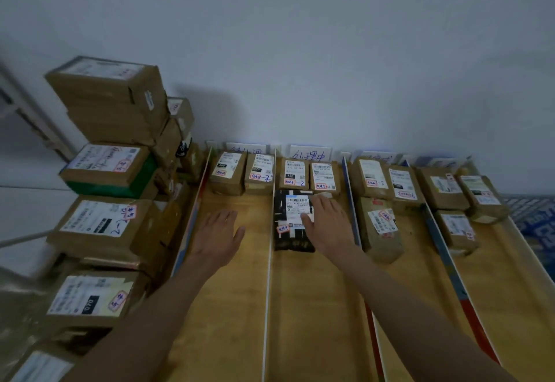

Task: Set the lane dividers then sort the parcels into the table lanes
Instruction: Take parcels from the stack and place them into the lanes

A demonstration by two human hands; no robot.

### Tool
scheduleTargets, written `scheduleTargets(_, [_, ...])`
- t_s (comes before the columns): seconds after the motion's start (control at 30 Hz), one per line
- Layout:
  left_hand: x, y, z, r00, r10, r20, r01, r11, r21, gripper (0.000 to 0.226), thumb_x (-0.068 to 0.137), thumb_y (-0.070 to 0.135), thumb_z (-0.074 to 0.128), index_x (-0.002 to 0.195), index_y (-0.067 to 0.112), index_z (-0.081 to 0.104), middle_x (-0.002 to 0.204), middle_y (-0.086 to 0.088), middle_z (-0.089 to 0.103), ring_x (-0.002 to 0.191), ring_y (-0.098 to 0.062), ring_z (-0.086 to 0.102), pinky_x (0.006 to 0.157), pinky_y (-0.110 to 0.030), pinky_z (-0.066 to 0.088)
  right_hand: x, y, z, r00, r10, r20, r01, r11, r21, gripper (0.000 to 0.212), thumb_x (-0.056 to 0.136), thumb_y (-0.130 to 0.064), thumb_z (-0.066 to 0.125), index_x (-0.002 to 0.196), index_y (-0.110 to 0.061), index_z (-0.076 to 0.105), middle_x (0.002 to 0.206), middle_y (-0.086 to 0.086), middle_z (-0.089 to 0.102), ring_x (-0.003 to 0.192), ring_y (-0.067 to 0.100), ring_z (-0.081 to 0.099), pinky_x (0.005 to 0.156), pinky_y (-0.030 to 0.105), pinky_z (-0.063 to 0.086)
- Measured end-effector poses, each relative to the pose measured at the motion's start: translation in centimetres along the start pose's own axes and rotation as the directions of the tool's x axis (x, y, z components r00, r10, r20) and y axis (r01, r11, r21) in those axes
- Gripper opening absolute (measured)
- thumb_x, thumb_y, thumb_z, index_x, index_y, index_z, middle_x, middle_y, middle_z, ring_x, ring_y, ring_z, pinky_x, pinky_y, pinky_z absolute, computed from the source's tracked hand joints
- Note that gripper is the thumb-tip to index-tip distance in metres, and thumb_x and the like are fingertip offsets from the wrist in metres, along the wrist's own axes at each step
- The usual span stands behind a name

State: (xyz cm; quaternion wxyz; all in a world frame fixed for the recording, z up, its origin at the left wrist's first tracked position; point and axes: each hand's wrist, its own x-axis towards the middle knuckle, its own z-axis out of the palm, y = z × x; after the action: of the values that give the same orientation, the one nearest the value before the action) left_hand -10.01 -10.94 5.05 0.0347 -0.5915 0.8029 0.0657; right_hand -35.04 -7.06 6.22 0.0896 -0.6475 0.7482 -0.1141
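Head view: black parcel [292, 221] lies flat on the wooden table [315, 306], in the second lane right of the white divider [269, 261]. Right hand [326, 222] rests flat on it, fingers spread, covering part of its label. Left hand [217, 236] hovers released left of the divider. Stacked boxes [105, 171] beyond appear blurred; wall cards [309, 153] are partly hidden.

Two bare forearms come in from about 7 and 5 o'clock; no sleeve, cuff or glove covers either, and both are uncovered right to the bottom edge of the view; the left hand [217, 236] carries no ring, watch or band at the wrist; the right hand [326, 224] is likewise unadorned; fingers are slim with short nails, as far as the soft focus allows; no markings show on either arm.
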Motion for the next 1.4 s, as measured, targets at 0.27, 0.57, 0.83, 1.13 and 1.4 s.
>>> scheduleTargets(0.27, [-13.1,-1.8,-2.9,0.997,-0.014,-0.073,0.015,1.000,0.005,0.057,0.104,0.048,0.028,0.151,0.016,0.034,0.156,-0.002,0.036,0.144,-0.020,0.031,0.120,-0.040,0.021,-11.2,-5.0,-3.2,0.999,-0.044,-0.006,0.044,0.998,0.036,0.055,0.102,-0.043,0.037,0.151,-0.018,0.031,0.160,0.008,0.026,0.148,0.027,0.020,0.121,0.042,0.016])
scheduleTargets(0.57, [-25.2,-7.5,-4.1,0.983,-0.145,-0.115,0.146,0.989,-0.006,0.059,0.100,0.050,0.019,0.141,0.017,0.045,0.149,-0.006,0.045,0.136,-0.026,0.040,0.116,-0.045,0.028,-19.4,-11.9,-3.2,0.991,-0.135,0.018,0.133,0.987,0.085,0.052,0.101,-0.038,0.042,0.146,-0.014,0.036,0.148,0.007,0.041,0.138,0.026,0.034,0.116,0.044,0.029])
scheduleTargets(0.83, [-29.8,-15.3,-2.3,0.959,-0.264,-0.102,0.263,0.965,-0.018,0.059,0.100,0.048,0.020,0.146,0.017,0.039,0.153,-0.006,0.041,0.140,-0.024,0.037,0.117,-0.046,0.028,-21.7,-18.2,0.7,0.979,-0.185,0.079,0.177,0.978,0.107,0.052,0.101,-0.037,0.041,0.147,-0.013,0.035,0.148,0.009,0.042,0.136,0.028,0.037,0.113,0.041,0.032])
scheduleTargets(1.13, [-31.8,-25.3,1.1,0.960,-0.270,-0.067,0.264,0.960,-0.093,0.047,0.103,0.041,0.033,0.141,0.017,0.045,0.147,-0.007,0.046,0.135,-0.026,0.043,0.115,-0.044,0.030,-22.4,-28.0,8.0,0.963,-0.165,0.212,0.141,0.982,0.125,0.046,0.102,-0.034,0.040,0.142,-0.011,0.039,0.139,0.011,0.049,0.129,0.029,0.044,0.105,0.041,0.040])
scheduleTargets(1.4, [-31.8,-30.7,5.7,0.954,-0.258,0.153,0.291,0.918,-0.270,0.056,0.102,0.049,0.031,0.150,0.019,0.028,0.149,-0.009,0.041,0.128,-0.032,0.049,0.107,-0.047,0.040,-23.7,-35.0,14.7,0.909,-0.070,0.412,-0.038,0.967,0.250,0.043,0.102,-0.041,0.036,0.137,-0.017,0.041,0.134,0.012,0.054,0.123,0.033,0.052,0.098,0.046,0.047])
